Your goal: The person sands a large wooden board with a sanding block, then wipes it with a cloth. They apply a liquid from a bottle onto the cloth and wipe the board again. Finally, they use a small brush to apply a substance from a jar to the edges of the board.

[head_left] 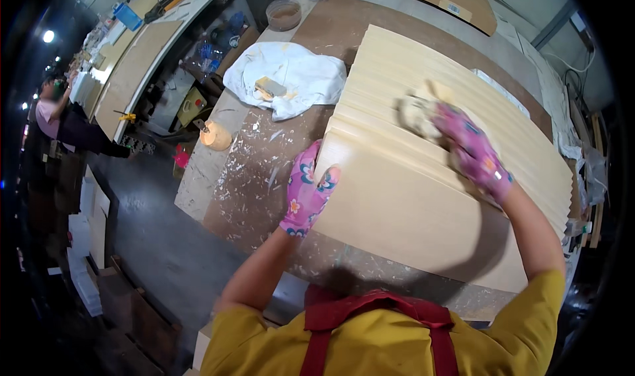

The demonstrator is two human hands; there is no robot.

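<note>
A pale wooden panel (403, 190) with a smooth near part lies on the worktable, and a ridged, stepped surface (390, 68) stretches across its far side. My left hand (308, 189), in a pink floral glove, grips the panel's left edge, thumb on top and fingers along the side. Over the ridges is my right hand (471, 149), gloved alike and smeared by motion. It is closed on a bunched cream rag (419, 116) pressed to the wood. Left of the panel lies a crumpled white cloth (297, 68) with a small tan block (270, 86) on it.
An orange pot (215, 138) with a blade sticking out stands at the table's left edge. Behind it is a round clear tub (284, 15). A brown board (452, 2) lies at the far end. Another person (56, 108) works at a bench at far left.
</note>
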